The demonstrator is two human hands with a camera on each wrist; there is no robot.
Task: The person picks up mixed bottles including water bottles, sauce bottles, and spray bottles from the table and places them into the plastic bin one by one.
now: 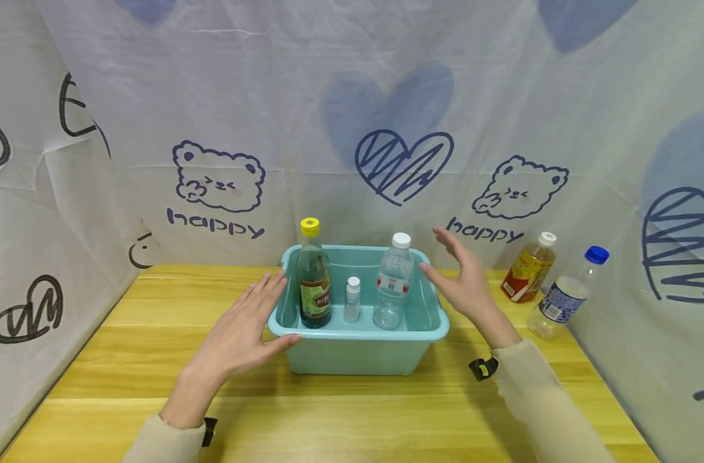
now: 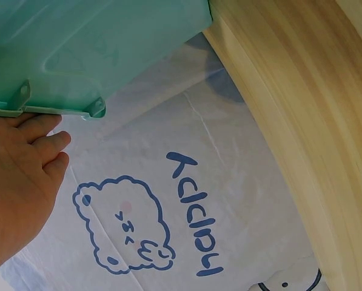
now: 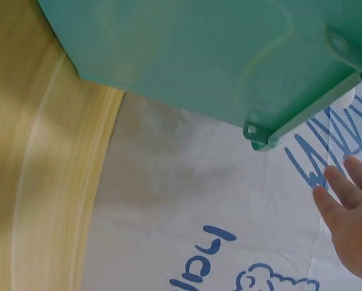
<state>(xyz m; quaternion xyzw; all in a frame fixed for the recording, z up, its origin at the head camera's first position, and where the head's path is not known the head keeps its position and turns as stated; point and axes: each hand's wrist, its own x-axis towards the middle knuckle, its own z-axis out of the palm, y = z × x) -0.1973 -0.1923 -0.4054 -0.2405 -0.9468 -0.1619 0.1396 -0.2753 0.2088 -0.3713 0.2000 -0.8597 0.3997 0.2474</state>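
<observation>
A light teal plastic basin (image 1: 352, 357) stands on the wooden table. Inside it, upright, are a dark glass sauce bottle (image 1: 314, 283) with a yellow cap, a small clear bottle (image 1: 352, 301) with a white cap, and a clear plastic water bottle (image 1: 393, 283). My left hand (image 1: 242, 328) is at the basin's left side, fingers straight; in the left wrist view its fingertips (image 2: 59, 140) are right at the rim. My right hand (image 1: 464, 280) hovers off the right rim with its fingers spread, and the right wrist view shows a gap between it and the basin (image 3: 168, 54).
At the table's right edge stand a tea bottle (image 1: 528, 269) with a yellow-red label and a clear bottle (image 1: 566, 296) with a blue cap. A white cloth (image 1: 305, 116) printed with hearts and bears hangs behind the wooden table (image 1: 352, 418) and along its sides.
</observation>
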